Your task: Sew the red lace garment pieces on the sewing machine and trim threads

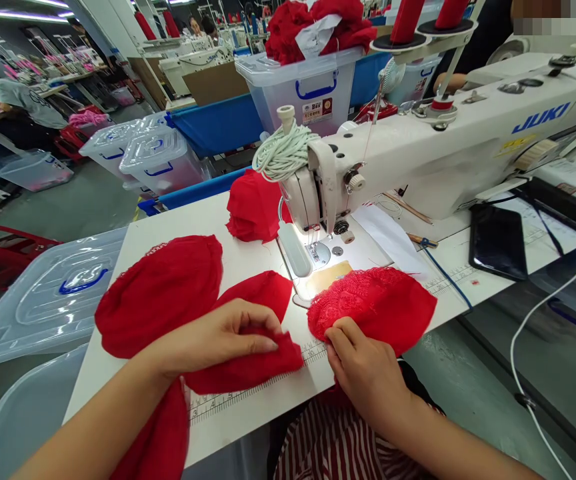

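My left hand (241,337) pinches the edge of a plain red fabric piece (241,373) over the front of the white sewing table. In my right hand (361,363) is a red lace-trimmed fabric piece (383,307), gripped at its near left edge. The two pieces are apart, with a strip of the table's printed ruler (313,353) between them. Just beyond my hands stands a white sewing machine (418,140), its needle area lit. A stack of red fabric pieces (163,293) lies to the left of my left hand. More red fabric hangs under my left forearm.
Behind the machine head lies another red fabric pile (254,207). A black phone (498,240) and a blue cord (445,273) are at the right. Lidded plastic boxes (48,287) stand left of the table. A white cable (518,353) hangs at the right.
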The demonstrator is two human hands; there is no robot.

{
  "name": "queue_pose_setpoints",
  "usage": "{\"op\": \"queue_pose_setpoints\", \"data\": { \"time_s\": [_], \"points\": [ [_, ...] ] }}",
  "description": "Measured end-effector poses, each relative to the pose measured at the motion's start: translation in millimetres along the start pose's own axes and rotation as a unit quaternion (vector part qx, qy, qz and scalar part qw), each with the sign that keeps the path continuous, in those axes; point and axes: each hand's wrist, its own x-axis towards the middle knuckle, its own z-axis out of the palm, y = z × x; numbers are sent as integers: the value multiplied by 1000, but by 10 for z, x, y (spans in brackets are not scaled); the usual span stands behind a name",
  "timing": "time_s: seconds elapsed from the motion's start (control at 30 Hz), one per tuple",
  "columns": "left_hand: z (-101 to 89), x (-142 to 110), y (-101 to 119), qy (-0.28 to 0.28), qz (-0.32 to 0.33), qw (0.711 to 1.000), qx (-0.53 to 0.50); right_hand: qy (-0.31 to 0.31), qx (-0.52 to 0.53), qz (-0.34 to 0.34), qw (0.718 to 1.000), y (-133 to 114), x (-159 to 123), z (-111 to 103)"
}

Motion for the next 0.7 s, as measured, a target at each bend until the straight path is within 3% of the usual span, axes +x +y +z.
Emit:
{"op": "queue_pose_setpoints", "data": {
  "time_s": [0.07, 0.17, 0.23, 0.3, 0.4, 0.6, 0.7],
  "points": [
    [109, -12, 24, -38, 52, 998, 15, 5, 144, 31, 989, -14, 66, -54],
    [213, -52, 8, 44, 143, 989, 16, 13, 394, 90, 915, -74, 138, -161],
    [215, -75, -21, 99, 170, 980, 13, 13, 480, 116, 869, -129, 149, -208],
    [189, -91, -47, 98, 182, 978, -4, 11, 510, 122, 852, -178, 136, -223],
    [203, -129, -57, 97, 214, 972, -24, -1, 510, 95, 855, -233, 108, -225],
    [557, -371, 42, 227, 294, 925, 85, -55, 497, 16, 866, -358, 97, -349],
    [672, -485, 20, 302, 304, 901, 64, 5, 473, 66, 879, -377, 66, -374]
  ]
}}
